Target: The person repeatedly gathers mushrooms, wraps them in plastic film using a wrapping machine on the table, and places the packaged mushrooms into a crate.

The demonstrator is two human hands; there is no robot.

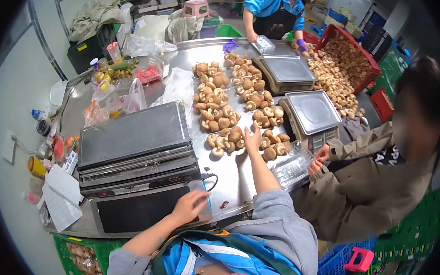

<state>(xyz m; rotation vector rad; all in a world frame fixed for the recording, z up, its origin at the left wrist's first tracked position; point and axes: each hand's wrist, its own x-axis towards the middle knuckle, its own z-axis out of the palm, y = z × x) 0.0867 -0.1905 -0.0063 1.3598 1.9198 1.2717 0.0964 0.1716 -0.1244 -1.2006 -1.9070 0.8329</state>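
Observation:
On the metal table lie brown mushrooms in several loose clusters. My right hand reaches over the table, its fingertips at mushrooms between two clusters; whether it grips one is too small to tell. Lower down, my left hand hovers at the front edge of the black wrapping machine, fingers apart and nothing in them. Right of my right hand, clear plastic trays lie by a co-worker's hands.
Two scales stand beyond the mushrooms. A tilted red crate spills more mushrooms. A co-worker in brown is close on the right; another in blue stands across the table. Plastic bags and papers lie left.

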